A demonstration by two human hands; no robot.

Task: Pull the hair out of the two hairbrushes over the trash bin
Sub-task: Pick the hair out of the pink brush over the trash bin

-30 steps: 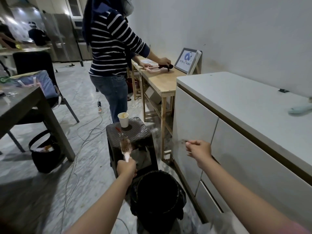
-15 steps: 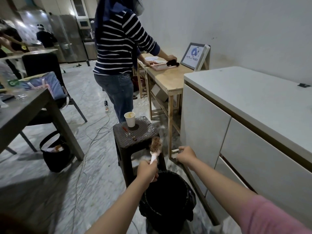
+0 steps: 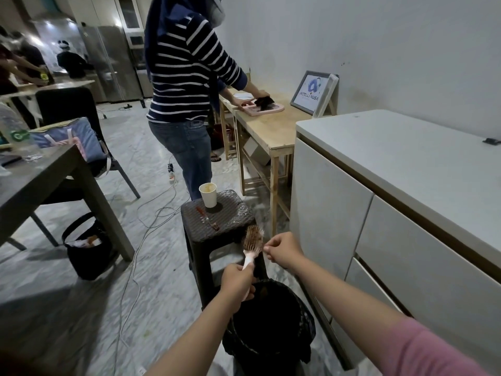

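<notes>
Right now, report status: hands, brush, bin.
Left hand grips the hairbrush by its handle. Right hand has its fingers pinched at the bristles. Trash bin below, open; brush head sits beyond its rim, by the stool.

Dim indoor light, bright glare far back left, wide-angle bending at edges.

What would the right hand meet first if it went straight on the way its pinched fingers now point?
Most likely the bristle head of the hairbrush, which the left hand holds by its handle. The right hand points left at it from close by, though depth is hard to judge in this view.
</notes>
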